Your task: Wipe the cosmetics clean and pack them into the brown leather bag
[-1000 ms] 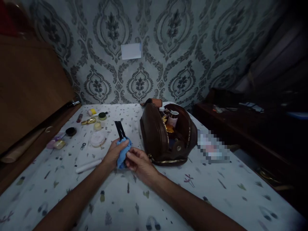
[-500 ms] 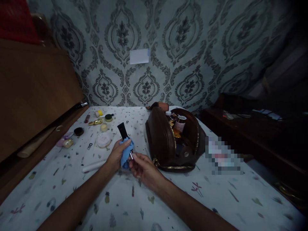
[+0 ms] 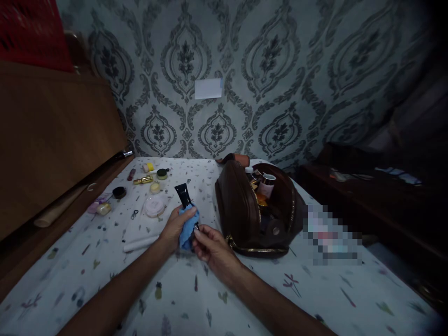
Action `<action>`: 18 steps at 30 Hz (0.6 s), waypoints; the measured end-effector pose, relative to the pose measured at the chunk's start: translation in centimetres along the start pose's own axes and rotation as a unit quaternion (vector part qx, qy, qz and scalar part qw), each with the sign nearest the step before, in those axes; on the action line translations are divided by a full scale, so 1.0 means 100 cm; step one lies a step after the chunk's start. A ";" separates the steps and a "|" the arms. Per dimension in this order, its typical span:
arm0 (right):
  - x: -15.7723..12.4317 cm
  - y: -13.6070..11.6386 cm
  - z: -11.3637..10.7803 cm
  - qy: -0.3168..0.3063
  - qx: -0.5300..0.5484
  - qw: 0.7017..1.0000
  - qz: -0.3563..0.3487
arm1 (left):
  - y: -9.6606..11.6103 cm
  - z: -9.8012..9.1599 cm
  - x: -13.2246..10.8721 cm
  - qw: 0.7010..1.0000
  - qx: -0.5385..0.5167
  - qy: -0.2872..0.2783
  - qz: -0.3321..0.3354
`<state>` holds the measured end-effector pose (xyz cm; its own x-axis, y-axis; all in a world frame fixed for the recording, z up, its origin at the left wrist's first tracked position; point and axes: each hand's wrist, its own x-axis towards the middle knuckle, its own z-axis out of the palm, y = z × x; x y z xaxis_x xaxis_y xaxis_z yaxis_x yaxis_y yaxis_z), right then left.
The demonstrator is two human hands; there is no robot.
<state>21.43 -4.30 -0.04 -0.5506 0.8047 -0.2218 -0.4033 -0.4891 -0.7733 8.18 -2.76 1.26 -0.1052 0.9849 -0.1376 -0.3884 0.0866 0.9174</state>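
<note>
My left hand [image 3: 174, 227] is wrapped round a black tube [image 3: 183, 194] and a crumpled blue cloth [image 3: 188, 228]. The tube's flat end points up and away from me, above the cloth. My right hand [image 3: 210, 245] pinches a small dark, shiny piece [image 3: 196, 226] against the right side of the cloth; its lower part is hidden by the fingers. To the right of my hands, a brown bag [image 3: 238, 205] stands unzipped, with a pink-labelled jar [image 3: 266, 185] and other bottles inside.
A round clear case [image 3: 154, 206], a black-lidded jar [image 3: 162, 174], a gold tube [image 3: 143, 180] and several small cosmetics lie at the left. A white roll [image 3: 140, 243] is beside my left forearm. A wooden panel [image 3: 59, 116] borders the left; dark furniture stands right.
The view has shifted slightly, so everything appears a little further right and lower. The small shiny piece in my right hand shows less of its silver side. Both hands keep their hold.
</note>
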 end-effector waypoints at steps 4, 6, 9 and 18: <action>0.001 0.001 -0.002 -0.041 -0.012 0.999 0.011 | 0.005 0.000 0.000 0.999 -0.027 0.017 0.007; 0.000 0.002 -0.002 -0.069 -0.009 0.997 0.028 | 0.009 0.000 0.000 0.998 -0.045 0.045 0.009; -0.002 0.001 -0.002 -0.094 0.000 0.994 0.061 | 0.012 -0.002 0.001 0.995 -0.060 0.076 0.015; 0.000 0.004 -0.001 -0.030 -0.045 0.998 -0.016 | 0.011 -0.005 0.002 0.999 -0.014 0.041 0.023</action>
<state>21.37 -4.46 -0.43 -0.5824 0.7965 -0.1623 -0.3550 -0.4288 -0.8307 7.30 -2.54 2.06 -0.1980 0.9720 -0.1267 -0.4073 0.0361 0.9126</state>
